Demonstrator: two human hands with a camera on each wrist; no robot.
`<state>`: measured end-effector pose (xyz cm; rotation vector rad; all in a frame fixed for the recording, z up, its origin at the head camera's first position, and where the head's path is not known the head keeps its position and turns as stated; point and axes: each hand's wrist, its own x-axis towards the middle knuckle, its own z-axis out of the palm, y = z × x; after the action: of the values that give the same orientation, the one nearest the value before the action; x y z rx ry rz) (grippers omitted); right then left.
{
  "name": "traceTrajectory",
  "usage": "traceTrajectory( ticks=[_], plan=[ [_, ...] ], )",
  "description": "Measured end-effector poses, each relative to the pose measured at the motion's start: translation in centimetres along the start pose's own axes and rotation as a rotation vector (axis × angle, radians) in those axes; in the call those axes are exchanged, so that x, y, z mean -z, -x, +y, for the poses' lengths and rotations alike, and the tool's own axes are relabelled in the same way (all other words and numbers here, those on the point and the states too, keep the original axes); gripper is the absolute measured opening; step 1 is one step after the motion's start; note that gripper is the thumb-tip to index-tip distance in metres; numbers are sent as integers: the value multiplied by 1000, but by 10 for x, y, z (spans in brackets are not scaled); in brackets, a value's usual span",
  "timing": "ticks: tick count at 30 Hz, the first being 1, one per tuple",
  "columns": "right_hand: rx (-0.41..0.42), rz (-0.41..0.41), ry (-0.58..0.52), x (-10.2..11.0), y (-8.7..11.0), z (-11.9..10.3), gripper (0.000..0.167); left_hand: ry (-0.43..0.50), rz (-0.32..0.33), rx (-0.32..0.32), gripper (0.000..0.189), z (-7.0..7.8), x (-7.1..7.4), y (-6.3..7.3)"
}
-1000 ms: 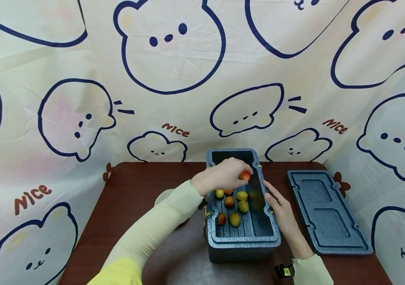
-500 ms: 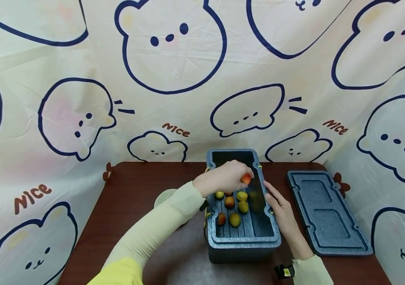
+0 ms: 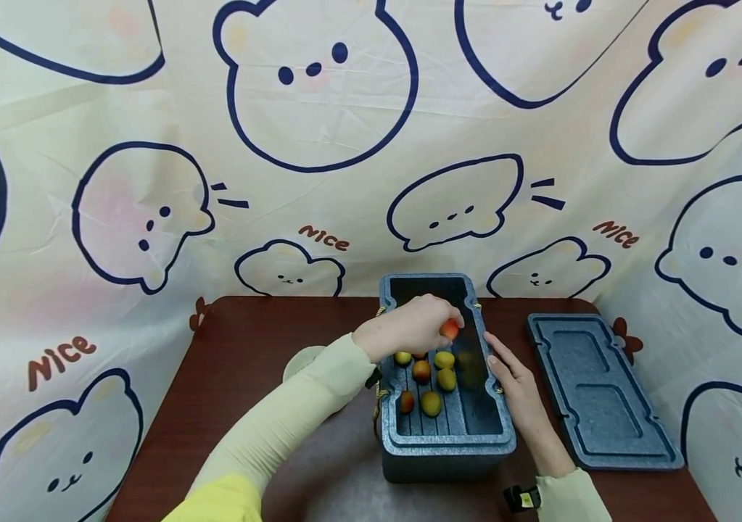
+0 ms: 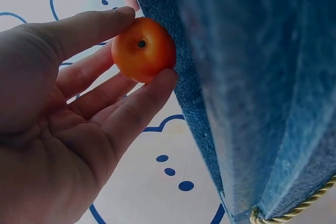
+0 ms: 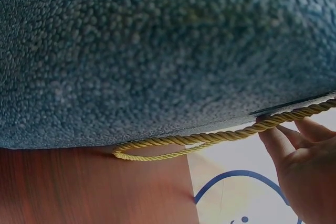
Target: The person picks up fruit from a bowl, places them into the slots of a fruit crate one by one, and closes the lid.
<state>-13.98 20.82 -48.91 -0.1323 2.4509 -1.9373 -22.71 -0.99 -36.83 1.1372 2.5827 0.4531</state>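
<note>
My left hand [image 3: 410,325] reaches over the foam box [image 3: 445,439] from the left. Between thumb and fingertips it pinches a small round orange-red fruit [image 4: 144,51] with a dark stem dimple, held above the box's inside. Below it, on the ribbed box floor, lie several small fruits: a green-yellow one [image 3: 431,404], a reddish one [image 3: 421,372] and others. My left forearm and hand hide part of the box. My right hand [image 3: 523,395] rests against the box's right rim, fingers extended; in the right wrist view its fingers [image 5: 275,142] touch the box near a yellow rope.
The blue-grey box lid [image 3: 606,391] lies on the brown table [image 3: 246,362] to the right. A pale round object [image 3: 302,360], partly hidden by my left sleeve, sits left of the box. A yellow rope handle [image 5: 210,139] hangs on the box's side. Behind stands a patterned cloth.
Over the first half second my left hand moved slightly down and to the right with the orange-red fruit, then stayed almost still. The right hand keeps its place on the rim.
</note>
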Motion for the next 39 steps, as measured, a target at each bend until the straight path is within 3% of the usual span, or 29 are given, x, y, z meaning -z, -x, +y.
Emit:
traceTrajectory(
  ticks=[10,16,19,25,32,35,39],
  plan=[
    [-19,0,-3,0,0,0,51,38,-20,21,33,-1,-1,4],
    [-10,-11,-13,-1,1,1,51,30,-91,59,40,-1,2,16],
    [2,-12,-10,0,0,1,50,14,-85,99,50,-2,4,26],
    [10,2,42,6,-1,-2,50,75,72,140,75,-12,9,52],
    [40,-9,99,12,0,-6,49,193,296,175,77,-28,12,85],
    [83,-7,81,15,0,-7,49,249,366,164,76,-27,9,93],
    [134,41,106,24,0,-6,48,336,432,119,81,-14,-1,93]
  ],
)
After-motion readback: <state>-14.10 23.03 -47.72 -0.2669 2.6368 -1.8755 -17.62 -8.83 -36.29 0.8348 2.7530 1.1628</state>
